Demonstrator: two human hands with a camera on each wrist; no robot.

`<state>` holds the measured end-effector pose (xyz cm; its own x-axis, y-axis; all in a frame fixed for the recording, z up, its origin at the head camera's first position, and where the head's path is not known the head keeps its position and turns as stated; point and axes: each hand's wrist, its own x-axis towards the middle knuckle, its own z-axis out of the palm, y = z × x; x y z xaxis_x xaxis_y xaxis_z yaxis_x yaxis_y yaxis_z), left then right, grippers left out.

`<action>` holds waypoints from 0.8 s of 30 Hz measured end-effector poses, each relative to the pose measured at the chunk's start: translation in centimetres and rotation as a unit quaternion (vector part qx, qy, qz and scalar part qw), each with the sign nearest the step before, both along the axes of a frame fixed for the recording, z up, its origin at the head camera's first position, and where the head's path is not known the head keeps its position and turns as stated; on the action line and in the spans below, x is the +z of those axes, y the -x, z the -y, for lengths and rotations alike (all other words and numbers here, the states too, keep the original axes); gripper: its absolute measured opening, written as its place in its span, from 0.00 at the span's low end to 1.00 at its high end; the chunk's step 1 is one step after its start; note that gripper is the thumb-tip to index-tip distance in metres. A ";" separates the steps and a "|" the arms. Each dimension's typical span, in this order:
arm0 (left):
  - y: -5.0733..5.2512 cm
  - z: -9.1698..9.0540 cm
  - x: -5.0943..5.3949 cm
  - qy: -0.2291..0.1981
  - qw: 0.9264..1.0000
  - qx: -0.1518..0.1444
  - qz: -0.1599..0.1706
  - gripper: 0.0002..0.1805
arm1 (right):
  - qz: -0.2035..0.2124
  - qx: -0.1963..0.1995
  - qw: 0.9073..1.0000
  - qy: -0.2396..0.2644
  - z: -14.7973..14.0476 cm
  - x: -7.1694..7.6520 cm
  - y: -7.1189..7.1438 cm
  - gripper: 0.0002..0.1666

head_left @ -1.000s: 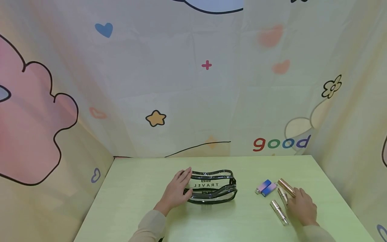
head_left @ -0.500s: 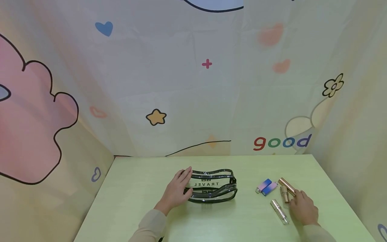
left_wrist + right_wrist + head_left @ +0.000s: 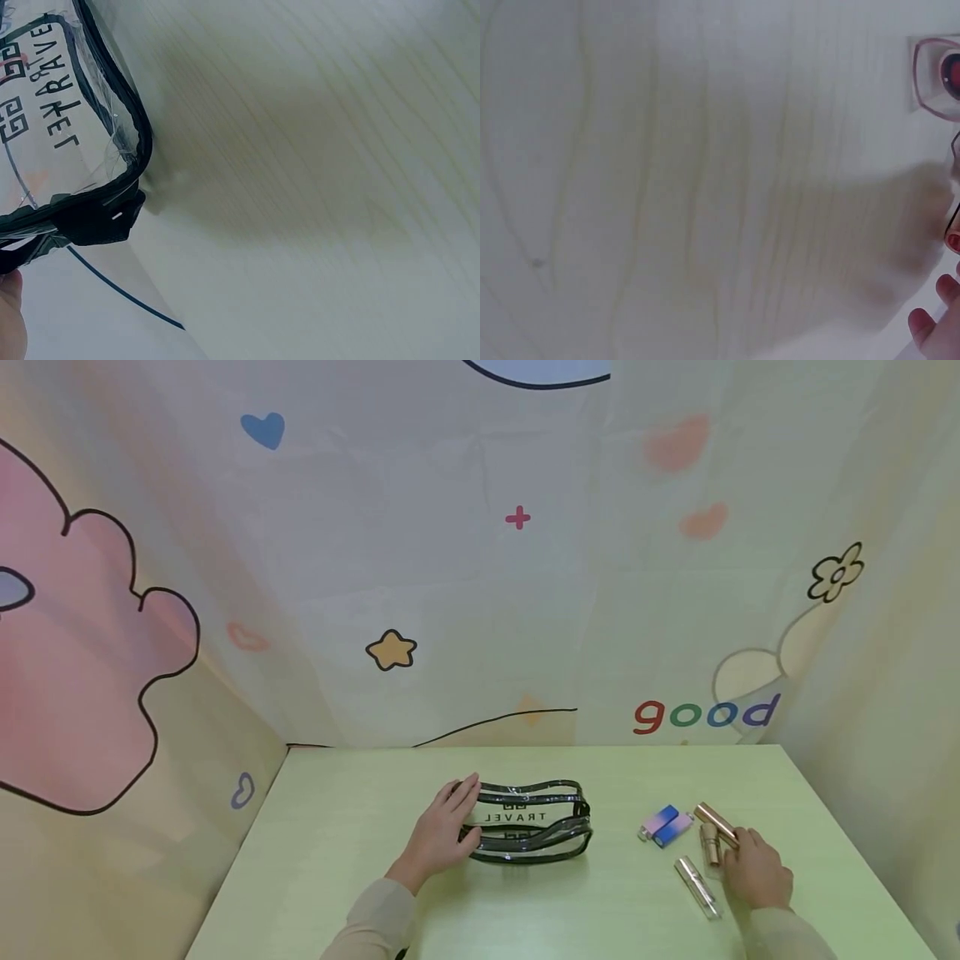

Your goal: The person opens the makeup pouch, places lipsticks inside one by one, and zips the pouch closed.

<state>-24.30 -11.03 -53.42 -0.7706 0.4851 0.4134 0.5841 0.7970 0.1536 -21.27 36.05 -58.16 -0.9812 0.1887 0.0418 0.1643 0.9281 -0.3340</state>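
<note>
My left hand rests on the left end of a clear pouch with black trim and "TRAVEL" lettering. Its fingers lie along the far side and the thumb on the near side. In the left wrist view the pouch shows its black edge, with a fingertip at it. On the right, my right hand pinches the near end of a rose-gold lipstick tube. A shorter gold lipstick tube lies beside its thumb. The right wrist view catches only fingertips and red-ended tubes at its edge.
A gold tube with a clear end lies nearer on the pale table. Two blue-and-pink items, with small metal ends, lie together between the pouch and the tubes. A printed curtain encloses the back and sides.
The shorter gold tube has turned slightly beside my right hand. My right fingers have shifted a little away from it, onto the rose-gold tube's end. My left hand and the pouch stay put.
</note>
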 end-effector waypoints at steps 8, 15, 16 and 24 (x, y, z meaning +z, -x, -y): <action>0.0 0.0 -0.1 0.005 1.000 0.002 0.000 0.34 | -0.004 -0.001 1.000 -0.002 0.3 -0.3 0.6 0.22; 0.0 0.0 -0.1 -0.001 1.000 0.008 0.010 0.35 | -0.010 -0.012 1.000 0.002 0.8 -0.2 0.7 0.20; 0.0 0.0 -0.1 -0.002 1.000 0.008 0.010 0.35 | -0.014 -0.012 1.000 0.002 0.9 -0.2 0.7 0.20; 0.0 0.0 -0.2 0.001 1.000 0.011 0.007 0.34 | -0.001 -0.035 0.999 0.009 1.0 -0.5 1.1 0.20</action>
<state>-24.34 -11.00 -53.62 -0.7865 0.4694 0.4014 0.5649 0.8094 0.1606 -22.39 35.08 -58.71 -0.9656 0.2568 0.0398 0.2271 0.9085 -0.3508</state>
